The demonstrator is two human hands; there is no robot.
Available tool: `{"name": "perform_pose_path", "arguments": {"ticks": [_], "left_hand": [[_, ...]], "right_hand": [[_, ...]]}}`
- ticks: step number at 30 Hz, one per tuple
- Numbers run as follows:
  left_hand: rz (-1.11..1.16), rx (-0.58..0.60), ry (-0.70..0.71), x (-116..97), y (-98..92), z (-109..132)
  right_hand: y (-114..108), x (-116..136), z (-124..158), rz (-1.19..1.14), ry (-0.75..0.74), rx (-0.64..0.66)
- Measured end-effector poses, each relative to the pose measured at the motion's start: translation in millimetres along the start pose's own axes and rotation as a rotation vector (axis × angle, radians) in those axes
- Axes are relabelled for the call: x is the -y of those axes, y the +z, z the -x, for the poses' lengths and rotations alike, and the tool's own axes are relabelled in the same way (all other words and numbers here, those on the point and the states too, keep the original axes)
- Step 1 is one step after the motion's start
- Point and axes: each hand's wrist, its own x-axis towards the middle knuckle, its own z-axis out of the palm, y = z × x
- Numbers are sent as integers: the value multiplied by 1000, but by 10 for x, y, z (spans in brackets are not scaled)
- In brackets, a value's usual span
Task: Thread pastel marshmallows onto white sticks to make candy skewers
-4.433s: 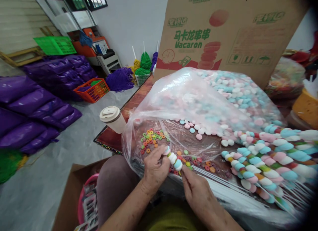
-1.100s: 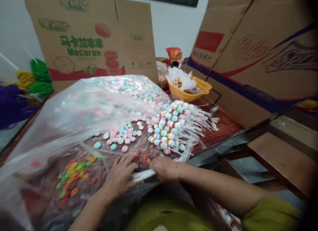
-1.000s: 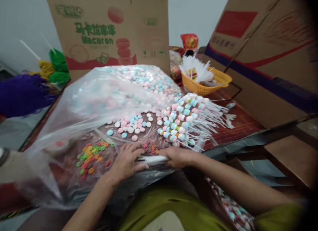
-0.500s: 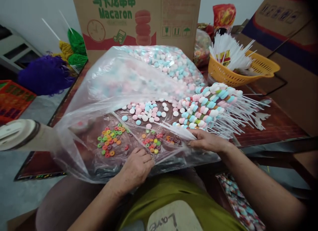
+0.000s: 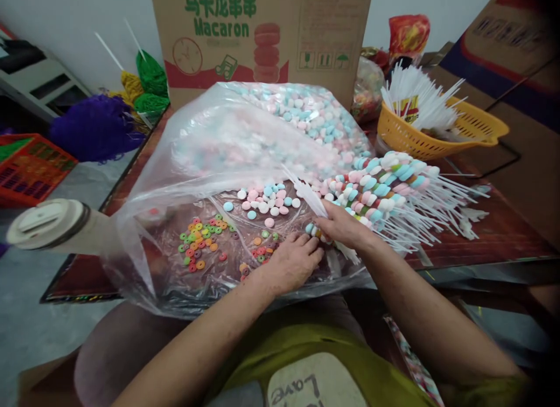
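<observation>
My right hand point(image 5: 343, 223) is closed around a bundle of thin white sticks point(image 5: 306, 192), their ends pointing up and left. My left hand point(image 5: 294, 261) lies low on the clear plastic bag point(image 5: 153, 284), fingers stretched and a little apart, partly covering a small pile of ring candies point(image 5: 261, 253). Another pile of coloured ring candies point(image 5: 199, 242) sits to its left. Behind them are loose pink, white and blue round candies point(image 5: 265, 202). Just beyond my right hand, many filled candy skewers point(image 5: 385, 188) are stacked with bare stick ends to the right.
The large bag holds a heap of pastel candies point(image 5: 306, 112) at the back, before a cardboard box point(image 5: 324, 22). A yellow basket point(image 5: 437, 136) of white sticks stands back right. A lidded cup point(image 5: 56, 226) is at left, beside an orange basket point(image 5: 35, 171) on the floor.
My left hand has slid right across the ring candies, its fingers now stretched out. My right hand has shifted up and left, tilting the white sticks more upright. The view has shifted slightly.
</observation>
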Motion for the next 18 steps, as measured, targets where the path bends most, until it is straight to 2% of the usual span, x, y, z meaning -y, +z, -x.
{"name": "perform_pose_path", "arguments": {"ticks": [2,5,8,10,12,15,18], "left_hand": [[-5,19,18,18,82,7],[11,64,2,82,71,228],[2,69,-45,121,-17,410],[0,56,-47,102,-53,419],[-5,36,-26,57,-49,370],[-33,-58,-31,3,-9,346],[-79,-168,-132,6,-8,520]], "right_hand": [[-33,-138,19,-17,20,6],[-106,-266,62,-63,41,20],[-165,-226,83,-100,46,21],[-141,-104,94,-92,23,-15],[-28,67,105,-3,-8,-31],[289,315,111,260,-31,50],[620,439,113,402,-49,92]]}}
